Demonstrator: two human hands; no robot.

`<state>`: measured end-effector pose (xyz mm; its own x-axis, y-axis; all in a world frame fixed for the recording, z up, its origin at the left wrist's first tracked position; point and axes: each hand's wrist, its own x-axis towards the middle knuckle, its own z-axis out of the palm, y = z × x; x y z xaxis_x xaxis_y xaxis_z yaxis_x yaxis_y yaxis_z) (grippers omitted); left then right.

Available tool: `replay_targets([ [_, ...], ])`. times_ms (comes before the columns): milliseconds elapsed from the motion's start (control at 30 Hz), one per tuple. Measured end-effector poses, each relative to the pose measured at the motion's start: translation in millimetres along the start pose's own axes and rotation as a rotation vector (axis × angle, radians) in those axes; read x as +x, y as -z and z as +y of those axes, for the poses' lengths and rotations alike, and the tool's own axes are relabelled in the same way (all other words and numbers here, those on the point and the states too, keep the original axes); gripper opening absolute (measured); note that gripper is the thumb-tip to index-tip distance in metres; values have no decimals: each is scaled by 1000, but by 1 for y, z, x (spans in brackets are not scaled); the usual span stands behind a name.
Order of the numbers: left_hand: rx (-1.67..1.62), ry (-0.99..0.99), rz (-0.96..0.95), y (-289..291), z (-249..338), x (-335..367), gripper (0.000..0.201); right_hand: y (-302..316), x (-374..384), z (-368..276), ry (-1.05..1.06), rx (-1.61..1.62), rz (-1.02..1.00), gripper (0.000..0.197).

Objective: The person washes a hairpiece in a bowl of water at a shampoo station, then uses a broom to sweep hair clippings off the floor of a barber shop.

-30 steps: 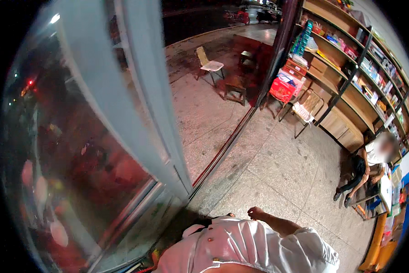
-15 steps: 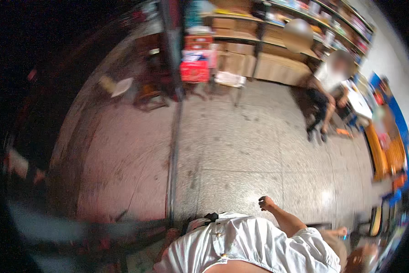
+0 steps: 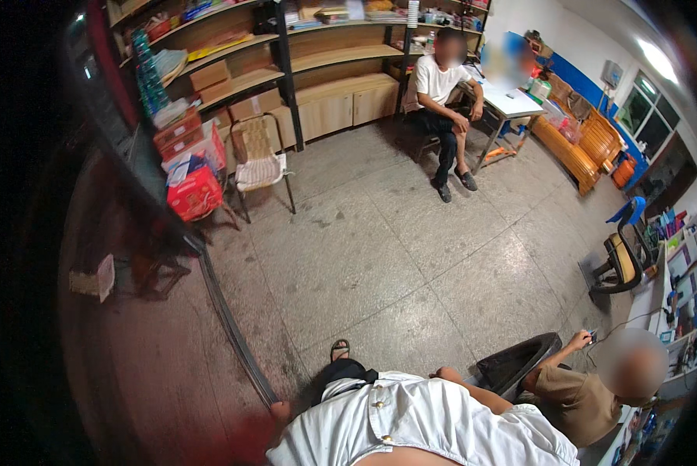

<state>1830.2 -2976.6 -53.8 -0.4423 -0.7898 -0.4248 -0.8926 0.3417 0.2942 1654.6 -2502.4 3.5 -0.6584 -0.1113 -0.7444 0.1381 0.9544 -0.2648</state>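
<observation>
My white buttoned shirt (image 3: 410,423) fills the lower edge. My right hand (image 3: 445,375) hangs beside my hip with the forearm (image 3: 484,396) bent back; it holds nothing that I can see, and its fingers are too small to read. Only a sliver of my left hand (image 3: 280,409) shows at the shirt's left edge, close to the sliding-door floor track (image 3: 228,318). My sandalled foot (image 3: 339,349) is on the speckled stone floor (image 3: 379,256).
A person in a brown shirt (image 3: 573,396) sits at lower right beside a dark chair (image 3: 519,359), holding a small device (image 3: 591,335). Another person in a white shirt (image 3: 440,78) sits by a table (image 3: 511,101). Folding chair (image 3: 259,159), red boxes (image 3: 195,193), wooden shelves (image 3: 325,62), office chair (image 3: 622,260).
The view has swung from the glass door and the street outside round to the shop's interior. My right arm stays bent at my side.
</observation>
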Motion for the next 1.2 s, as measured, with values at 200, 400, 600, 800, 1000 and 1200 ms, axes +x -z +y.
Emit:
replay_targets([
  [200,82,-158,99,28,120,126,23,89,43,-23,-48,267,373,26],
  [400,162,-306,-89,42,341,221,31,142,41,-44,-183,771,403,44],
  [600,-419,-135,-377,-29,552,170,47,88,73,81,-364,547,275,35],
  [800,331,-702,-484,-165,691,71,60,125,82,208,-563,579,169,26],
  [1000,457,-874,-701,-248,799,37,50,328,116,237,-720,1055,349,29],
  [1200,634,-877,-796,-307,890,69,38,431,217,279,-536,1160,378,24],
])
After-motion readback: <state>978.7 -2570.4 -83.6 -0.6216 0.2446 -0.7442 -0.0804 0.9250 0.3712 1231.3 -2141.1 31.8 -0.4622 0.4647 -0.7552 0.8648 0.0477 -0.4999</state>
